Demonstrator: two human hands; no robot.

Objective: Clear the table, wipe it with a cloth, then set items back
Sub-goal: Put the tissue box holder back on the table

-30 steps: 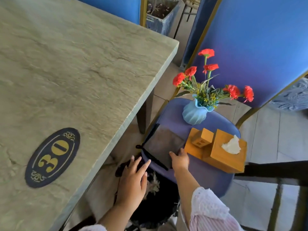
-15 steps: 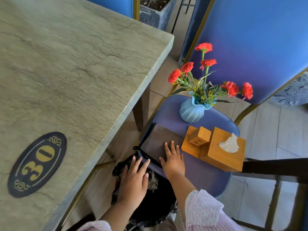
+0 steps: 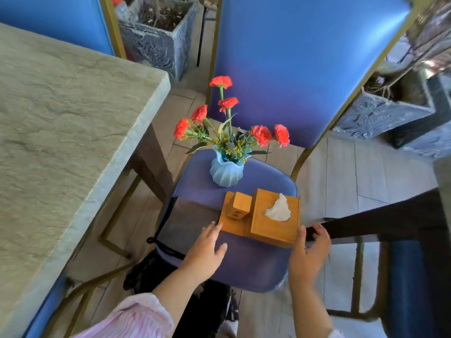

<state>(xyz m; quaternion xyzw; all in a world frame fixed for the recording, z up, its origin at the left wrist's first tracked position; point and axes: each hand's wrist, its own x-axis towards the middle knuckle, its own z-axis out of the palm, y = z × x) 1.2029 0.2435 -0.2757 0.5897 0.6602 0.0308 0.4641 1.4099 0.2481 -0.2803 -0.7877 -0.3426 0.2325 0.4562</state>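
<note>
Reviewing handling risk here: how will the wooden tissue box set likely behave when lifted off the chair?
The wooden tissue box set looks rigid, so it should lift flat. The small block on its tray may slide if tilted. Both hands, left hand and right hand, flank it.

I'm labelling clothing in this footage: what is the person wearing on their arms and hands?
The left arm has a pink-and-white fine-striped sleeve pushed up, forearm bare. Both hands, left and right, are bare: no gloves, rings or watch visible. The right sleeve barely shows.

No readable text in view.
The small wooden block bears dark marks, too blurred to make out.
</note>
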